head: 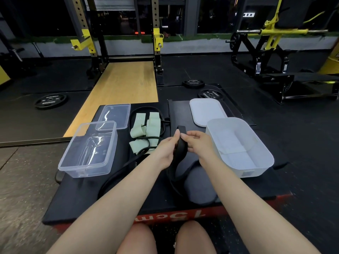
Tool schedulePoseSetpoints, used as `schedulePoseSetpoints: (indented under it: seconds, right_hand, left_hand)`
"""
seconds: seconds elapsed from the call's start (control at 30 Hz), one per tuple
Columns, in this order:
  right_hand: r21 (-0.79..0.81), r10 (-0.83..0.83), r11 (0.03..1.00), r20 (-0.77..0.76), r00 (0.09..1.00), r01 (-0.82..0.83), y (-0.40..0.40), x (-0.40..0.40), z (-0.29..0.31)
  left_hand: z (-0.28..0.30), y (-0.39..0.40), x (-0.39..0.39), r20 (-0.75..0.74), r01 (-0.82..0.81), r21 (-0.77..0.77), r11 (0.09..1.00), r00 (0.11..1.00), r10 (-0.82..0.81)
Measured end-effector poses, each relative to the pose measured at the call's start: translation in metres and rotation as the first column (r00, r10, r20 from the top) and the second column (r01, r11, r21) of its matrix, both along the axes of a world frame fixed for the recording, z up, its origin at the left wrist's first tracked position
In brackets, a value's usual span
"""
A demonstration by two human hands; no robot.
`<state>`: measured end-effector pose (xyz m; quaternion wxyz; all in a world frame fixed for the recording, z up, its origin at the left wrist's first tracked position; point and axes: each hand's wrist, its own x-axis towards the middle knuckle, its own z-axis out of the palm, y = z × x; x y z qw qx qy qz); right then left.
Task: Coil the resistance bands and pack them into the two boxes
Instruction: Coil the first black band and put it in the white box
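Just left of the empty white plastic box (264, 162), both hands, left hand (166, 153) and right hand (195, 143), are pinching the wide black rubber band (180, 149) in a clamped grip, folding it to start a coil.

Black band (180, 149) in play; pale green bands (145, 129) lie tangled with thin black cord (146, 109); one box (88, 149) is clear, the other (240, 145) frosted white, its lid (206, 111) white; the platform (165, 195) is black-topped, red-edged with dark lettering.

A wide black resistance band (180, 147) rises folded between two hands, its tail looping over the black mat. To its left lie pale green bands (146, 128), tangled. A clear box (88, 149) sits far left, a white box (238, 147) right, both open.
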<state>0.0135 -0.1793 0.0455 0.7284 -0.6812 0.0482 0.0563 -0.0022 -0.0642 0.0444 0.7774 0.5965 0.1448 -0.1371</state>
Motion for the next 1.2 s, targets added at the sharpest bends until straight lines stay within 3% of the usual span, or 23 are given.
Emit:
schedulePoseSetpoints:
  seconds: [0.13, 0.27, 0.4, 0.6, 0.97, 1.07, 1.2]
  right_hand:
    - [-0.074, 0.006, 0.997, -0.035, 0.999, -0.008, -0.002, 0.002, 0.002]
    - [-0.15, -0.012, 0.989, 0.014, 1.0, 0.014, 0.002, 0.006, 0.007]
    - [-0.164, -0.04, 0.985, 0.076, 0.996, 0.052, 0.004, 0.012, 0.014]
    - [-0.131, -0.028, 0.991, 0.077, 0.997, 0.038, 0.002, 0.017, 0.021]
    - [-0.083, 0.283, 0.957, 0.054, 0.958, -0.278, -0.011, -0.03, 0.005]
    - [-0.088, 0.257, 0.965, 0.133, 0.957, -0.247, -0.013, -0.036, 0.001]
    - [-0.189, 0.133, 0.979, 0.299, 0.945, -0.078, -0.01, -0.04, 0.003]
  left_hand:
    - [0.001, 0.0, -0.014, 0.061, 0.075, 0.089, 0.993, 0.995, -0.081]
    - [0.012, 0.004, -0.019, 0.062, 0.139, 0.23, 0.963, 0.986, -0.157]
    - [0.02, 0.01, -0.018, 0.065, 0.146, 0.264, 0.953, 0.984, -0.168]
    - [0.025, 0.021, -0.021, 0.126, 0.229, 0.216, 0.949, 0.958, -0.259]
    - [0.037, 0.019, -0.02, 0.291, 0.031, -0.018, 0.999, 0.956, -0.024]
    - [0.042, 0.019, -0.017, 0.294, -0.014, -0.073, 0.997, 0.955, 0.035]
    - [0.051, 0.016, -0.016, 0.255, -0.042, -0.205, 0.978, 0.962, 0.095]
